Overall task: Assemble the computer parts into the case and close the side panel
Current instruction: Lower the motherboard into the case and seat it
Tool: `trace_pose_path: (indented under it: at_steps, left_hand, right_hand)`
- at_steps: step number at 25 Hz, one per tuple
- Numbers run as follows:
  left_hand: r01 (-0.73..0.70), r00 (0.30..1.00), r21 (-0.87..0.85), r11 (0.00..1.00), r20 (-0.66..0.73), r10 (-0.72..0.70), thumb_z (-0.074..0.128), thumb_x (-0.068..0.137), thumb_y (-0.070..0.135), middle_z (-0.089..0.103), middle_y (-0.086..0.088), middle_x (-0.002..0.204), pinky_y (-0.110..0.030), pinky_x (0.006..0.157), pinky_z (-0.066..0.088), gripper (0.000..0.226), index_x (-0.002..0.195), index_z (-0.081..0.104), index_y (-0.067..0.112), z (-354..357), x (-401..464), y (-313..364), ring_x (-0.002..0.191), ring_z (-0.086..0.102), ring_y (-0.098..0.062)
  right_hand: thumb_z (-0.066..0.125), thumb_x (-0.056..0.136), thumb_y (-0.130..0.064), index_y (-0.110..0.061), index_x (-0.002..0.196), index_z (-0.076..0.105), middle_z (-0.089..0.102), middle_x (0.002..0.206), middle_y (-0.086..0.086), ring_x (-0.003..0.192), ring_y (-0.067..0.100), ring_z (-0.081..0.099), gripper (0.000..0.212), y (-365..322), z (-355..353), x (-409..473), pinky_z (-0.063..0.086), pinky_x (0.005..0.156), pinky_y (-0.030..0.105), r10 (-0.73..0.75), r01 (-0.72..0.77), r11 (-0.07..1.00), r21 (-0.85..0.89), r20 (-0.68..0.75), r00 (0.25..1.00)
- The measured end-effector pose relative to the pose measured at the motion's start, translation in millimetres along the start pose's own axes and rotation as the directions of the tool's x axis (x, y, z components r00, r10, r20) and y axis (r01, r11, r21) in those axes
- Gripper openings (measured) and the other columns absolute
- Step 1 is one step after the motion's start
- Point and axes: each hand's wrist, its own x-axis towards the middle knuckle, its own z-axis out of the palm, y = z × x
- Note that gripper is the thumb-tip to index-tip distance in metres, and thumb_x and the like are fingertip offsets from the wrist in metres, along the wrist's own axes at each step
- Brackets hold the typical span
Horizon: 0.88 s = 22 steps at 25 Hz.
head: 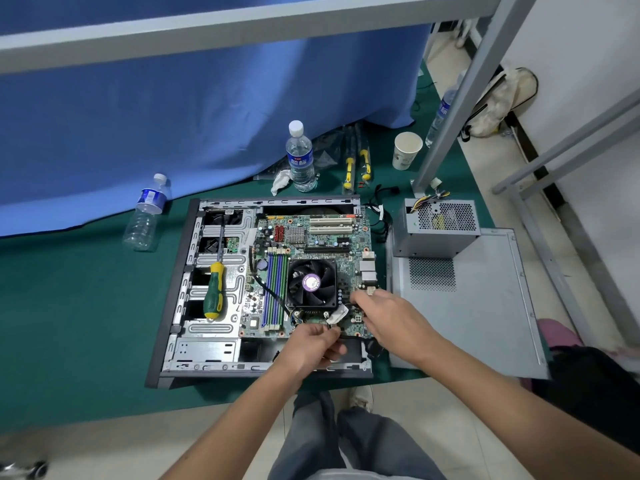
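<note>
Altogether three bottles, two hands.

The case is being carried by the mat on the floor, lying on its side with the opening upward. The motherboard is lying inside it, with the fan mounted on the board's near half. A screwdriver is resting on the drive bays in the case's left part. The side panel is lying just right of the case, and the power supply is standing on the panel's far end. Two bottles are standing behind the case, toward the mat's far edge.
</note>
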Motion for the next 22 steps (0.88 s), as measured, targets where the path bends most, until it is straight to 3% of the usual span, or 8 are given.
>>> trace_pose_path:
  at_steps: [5,22]
  left_hand:
    - [0.004,1.0,-0.017,1.0,-0.009,-0.004,0.053,0.102,0.023,0.071,0.002,0.069,-0.016,0.052,0.047,0.022,0.081,0.055,0.015,0.8,-1.7,1.0,0.055,0.059,-0.005]
    - [-0.002,1.0,0.002,1.0,-0.02,0.002,0.052,0.102,0.022,0.071,0.0,0.071,-0.017,0.054,0.046,0.024,0.079,0.053,0.015,2.6,-8.3,6.8,0.056,0.058,-0.007]
  right_hand:
    - [0.057,0.091,-0.002,-0.016,0.128,0.045,0.061,0.094,0.006,0.092,0.022,0.056,0.042,3.5,-1.4,-0.2,0.05,0.075,0.037,0.008,-0.008,0.999,0.036,0.005,1.0]
    - [0.058,0.088,0.0,-0.016,0.123,0.045,0.059,0.092,0.005,0.088,0.024,0.06,0.041,2.4,-0.8,8.2,0.052,0.074,0.038,0.038,-0.038,0.999,0.005,0.049,0.998]
